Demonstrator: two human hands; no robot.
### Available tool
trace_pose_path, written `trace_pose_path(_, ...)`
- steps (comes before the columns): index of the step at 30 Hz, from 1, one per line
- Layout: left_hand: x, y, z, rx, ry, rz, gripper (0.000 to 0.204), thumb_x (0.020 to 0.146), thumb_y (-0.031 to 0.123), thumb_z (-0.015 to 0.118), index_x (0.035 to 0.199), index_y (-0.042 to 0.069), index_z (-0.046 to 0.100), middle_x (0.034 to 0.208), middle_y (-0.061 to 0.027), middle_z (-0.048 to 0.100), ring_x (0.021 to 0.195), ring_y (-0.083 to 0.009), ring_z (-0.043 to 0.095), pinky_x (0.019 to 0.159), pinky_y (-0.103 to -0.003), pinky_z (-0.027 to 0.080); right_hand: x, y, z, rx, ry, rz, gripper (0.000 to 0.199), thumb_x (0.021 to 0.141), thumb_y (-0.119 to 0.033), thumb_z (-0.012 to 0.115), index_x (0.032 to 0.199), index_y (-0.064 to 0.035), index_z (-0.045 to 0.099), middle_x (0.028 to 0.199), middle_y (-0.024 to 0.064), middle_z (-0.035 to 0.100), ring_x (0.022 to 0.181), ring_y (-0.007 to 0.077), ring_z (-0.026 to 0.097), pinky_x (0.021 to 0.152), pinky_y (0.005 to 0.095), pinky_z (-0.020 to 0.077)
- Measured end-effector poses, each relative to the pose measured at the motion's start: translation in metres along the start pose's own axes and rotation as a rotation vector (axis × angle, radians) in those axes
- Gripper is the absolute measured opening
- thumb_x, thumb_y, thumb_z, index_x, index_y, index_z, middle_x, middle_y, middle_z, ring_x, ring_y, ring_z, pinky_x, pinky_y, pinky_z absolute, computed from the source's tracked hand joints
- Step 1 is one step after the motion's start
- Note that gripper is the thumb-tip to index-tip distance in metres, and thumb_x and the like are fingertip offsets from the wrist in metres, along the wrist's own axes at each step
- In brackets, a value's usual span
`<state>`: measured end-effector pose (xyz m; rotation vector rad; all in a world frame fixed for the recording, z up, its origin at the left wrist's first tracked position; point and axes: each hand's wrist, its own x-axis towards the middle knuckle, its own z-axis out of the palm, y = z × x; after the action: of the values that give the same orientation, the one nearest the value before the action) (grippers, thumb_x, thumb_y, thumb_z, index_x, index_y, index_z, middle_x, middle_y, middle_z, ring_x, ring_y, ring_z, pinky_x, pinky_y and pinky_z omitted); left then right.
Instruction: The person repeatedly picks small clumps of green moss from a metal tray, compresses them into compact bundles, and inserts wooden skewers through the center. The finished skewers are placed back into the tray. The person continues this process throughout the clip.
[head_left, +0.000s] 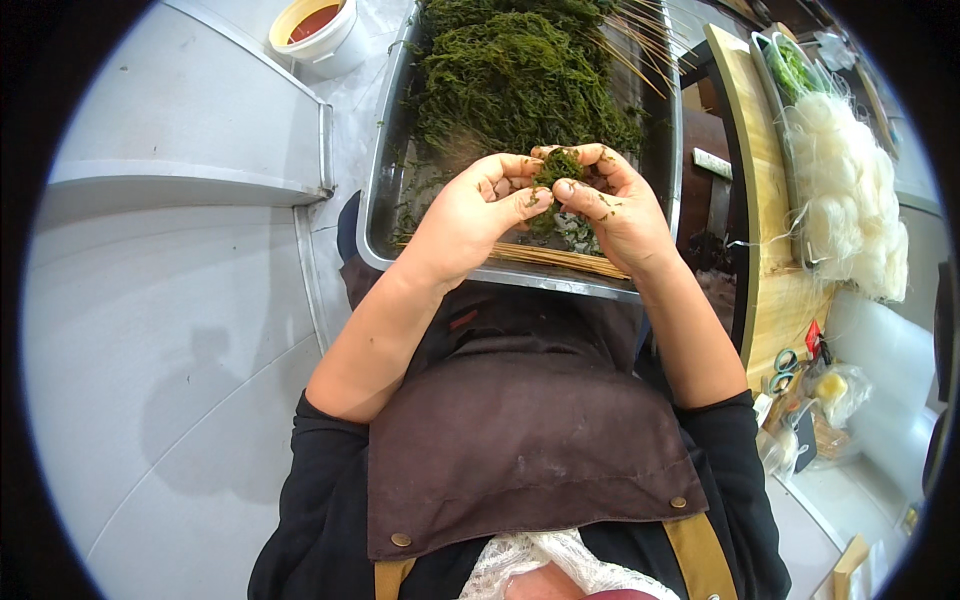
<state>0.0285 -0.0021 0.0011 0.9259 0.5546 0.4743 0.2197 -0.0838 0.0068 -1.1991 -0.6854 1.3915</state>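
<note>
Both my hands meet over the near part of a metal tray point(372, 215). My left hand point(478, 205) and my right hand point(628, 205) are closed around a small clump of dark green, moss-like strands point(560, 168), pinched between thumbs and fingers. Green bits stick to my fingertips. Beyond my hands, a large heap of the same green strands point(515, 80) fills much of the tray. Thin wooden sticks point(560, 260) lie along its near edge, below my hands. Just under my right hand is a whitish, speckled patch point(577, 232), partly hidden.
More thin sticks point(640, 45) jut over the tray's far right corner. A white bucket point(335, 45) with reddish liquid stands at the far left. On the right, a wooden table point(765, 200) carries bundled white strands point(840, 180) in a tray, scissors point(785, 368) and plastic bags.
</note>
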Motion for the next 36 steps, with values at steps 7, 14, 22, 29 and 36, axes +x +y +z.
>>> trace_pose_path(7, 0.000, -0.008, -0.028, -0.293, -0.031, -0.041, 0.035, 0.103, 0.011, 0.065, 0.136, 0.003, 0.058, 0.119, -0.0023, 0.068, 0.102, -0.0100, 0.065, 0.089, -0.028, 0.054, -0.010, 0.013, -0.014, -0.873, 0.135, -0.140, 0.031, 0.096, -0.025, 0.077, 0.117, -0.0037, 0.069, 0.110, 0.0100, 0.072, 0.096, 0.0194, 0.069, 0.086, 0.0347, 0.0568)
trace_pose_path(14, -0.001, -0.016, -0.054, -0.483, -0.052, 0.017, 0.029, 0.104, 0.008, 0.061, 0.133, 0.007, 0.060, 0.116, -0.0024, 0.072, 0.106, -0.0128, 0.069, 0.095, -0.034, 0.055, -0.016, 0.042, -0.015, -1.291, -0.290, -0.048, 0.020, 0.087, -0.020, 0.078, 0.098, -0.0045, 0.073, 0.090, 0.0145, 0.070, 0.088, 0.0338, 0.069, 0.079, 0.0427, 0.0559)
trace_pose_path(22, -0.010, -0.006, -0.058, -0.467, 0.037, 0.078, 0.023, 0.105, 0.009, 0.060, 0.128, 0.010, 0.060, 0.117, -0.0033, 0.072, 0.106, -0.0124, 0.068, 0.095, -0.034, 0.055, -0.003, 0.029, -0.014, -1.350, -0.391, 0.047, 0.018, 0.084, -0.015, 0.074, 0.098, -0.0039, 0.070, 0.093, 0.0148, 0.072, 0.090, 0.0337, 0.070, 0.081, 0.0434, 0.0557)
trace_pose_path(29, -0.008, 0.007, -0.060, -0.417, 0.115, 0.245, 0.022, 0.106, 0.011, 0.060, 0.127, 0.010, 0.062, 0.127, -0.0086, 0.070, 0.105, -0.0129, 0.068, 0.093, -0.032, 0.055, -0.020, 0.014, -0.005, -0.743, 0.138, 0.051, 0.012, 0.092, 0.000, 0.062, 0.104, -0.0001, 0.059, 0.082, 0.0024, 0.061, 0.076, 0.0105, 0.060, 0.068, 0.0259, 0.0499)
trace_pose_path(36, -0.005, 0.010, -0.050, -0.420, 0.218, 0.318, 0.020, 0.106, 0.012, 0.059, 0.125, 0.010, 0.063, 0.126, -0.0078, 0.070, 0.105, -0.0114, 0.066, 0.090, -0.028, 0.054, -0.056, 0.011, 0.023, -0.564, 0.112, -0.072, 0.020, 0.107, -0.019, 0.061, 0.116, -0.0017, 0.068, 0.074, -0.0045, 0.057, 0.065, 0.0024, 0.050, 0.060, 0.0208, 0.0431)
